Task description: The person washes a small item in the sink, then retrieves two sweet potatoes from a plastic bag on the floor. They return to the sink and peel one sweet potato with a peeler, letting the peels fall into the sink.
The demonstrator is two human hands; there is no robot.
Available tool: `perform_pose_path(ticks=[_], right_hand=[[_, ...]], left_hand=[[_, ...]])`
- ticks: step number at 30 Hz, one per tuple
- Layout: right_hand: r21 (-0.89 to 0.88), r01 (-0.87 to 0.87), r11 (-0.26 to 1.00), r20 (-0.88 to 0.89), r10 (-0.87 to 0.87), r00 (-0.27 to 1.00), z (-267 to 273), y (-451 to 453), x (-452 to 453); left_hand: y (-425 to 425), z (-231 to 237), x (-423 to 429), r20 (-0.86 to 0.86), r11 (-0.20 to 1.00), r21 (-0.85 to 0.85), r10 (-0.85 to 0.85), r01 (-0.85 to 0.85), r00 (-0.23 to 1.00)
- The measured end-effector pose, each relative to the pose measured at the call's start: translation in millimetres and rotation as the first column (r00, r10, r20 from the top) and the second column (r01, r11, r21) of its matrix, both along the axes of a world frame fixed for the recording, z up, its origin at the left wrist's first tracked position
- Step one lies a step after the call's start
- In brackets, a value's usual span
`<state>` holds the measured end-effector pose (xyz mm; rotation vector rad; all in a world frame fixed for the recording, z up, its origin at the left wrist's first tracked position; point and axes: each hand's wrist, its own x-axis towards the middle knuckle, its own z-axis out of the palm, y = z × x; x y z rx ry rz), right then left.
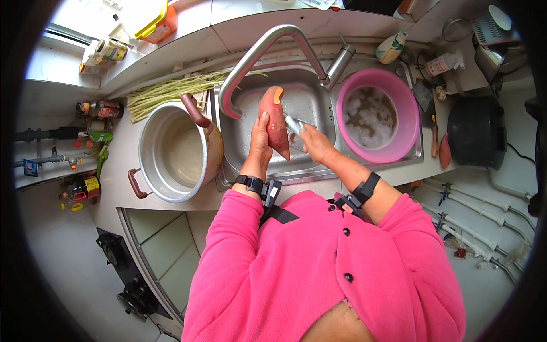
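Note:
My left hand (259, 134) grips a large red-skinned sweet potato (274, 113) over the sink (314, 98). Near its upper end a small peeled patch shows orange flesh. In my right hand (317, 144) is a peeler (294, 124) with a pale handle, close to the right side of the sweet potato; whether it touches the skin I cannot tell. A scrap of peel (292, 137) appears below the peeler. The curved metal faucet (256, 47) arches over the sink, just above the sweet potato.
Left of the sink stands a large aluminium pot (147, 132) with brown handles, beside long green stalks (171, 94). A pink basin (410, 115) of foamy water sits at right. Beyond it lie a wooden-handled knife (435, 139), another sweet potato (445, 151) and a black pot (476, 132).

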<state>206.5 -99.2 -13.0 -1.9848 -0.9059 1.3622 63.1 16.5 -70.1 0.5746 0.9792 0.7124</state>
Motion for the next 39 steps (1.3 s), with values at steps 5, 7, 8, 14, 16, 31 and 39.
perform_pose_path(ticks=[5, 7, 8, 14, 16, 31, 39], right_hand=[[0.083, 0.142, 0.986, -0.094, -0.134, 0.987, -6.8, 19.6, 24.3], [0.077, 0.135, 0.988, -0.044, -0.132, 0.99, -8.0, 31.1, 31.5], [-0.01, 0.141, 0.99, -0.111, -0.141, 0.984, -7.4, 34.5, 34.4], [-0.156, 0.223, 0.962, -0.34, -0.264, 0.903, 0.2, 51.2, 34.9], [-0.174, 0.245, 0.954, -0.422, -0.297, 0.857, 1.7, 55.7, 32.6], [-0.203, 0.297, 0.933, -0.39, -0.355, 0.85, 3.0, 65.1, 16.8], [0.016, -0.283, 0.959, 0.3, 0.265, 0.916, -3.1, 65.0, 1.8]], left_hand=[[-14.5, 19.4, 1.1, 0.137, 0.985, -0.166, -0.017, 0.04, 0.99], [-21.8, 22.9, -0.9, 0.2, 0.976, -0.215, 0.003, 0.041, 0.98], [-25.6, 23.2, -0.5, 0.212, 0.973, -0.227, 0.014, 0.035, 0.977], [-39.0, 16.1, -0.1, 0.285, 0.976, -0.213, 0.007, 0.056, 0.959], [-40.5, 14.6, -0.6, 0.274, 0.973, -0.223, -0.001, 0.065, 0.962], [-43.0, 18.2, 9.1, 0.223, 0.993, -0.097, -0.045, 0.068, 0.974], [-37.4, 1.1, 2.8, 0.214, 0.989, -0.146, 0.003, 0.028, 0.977]])
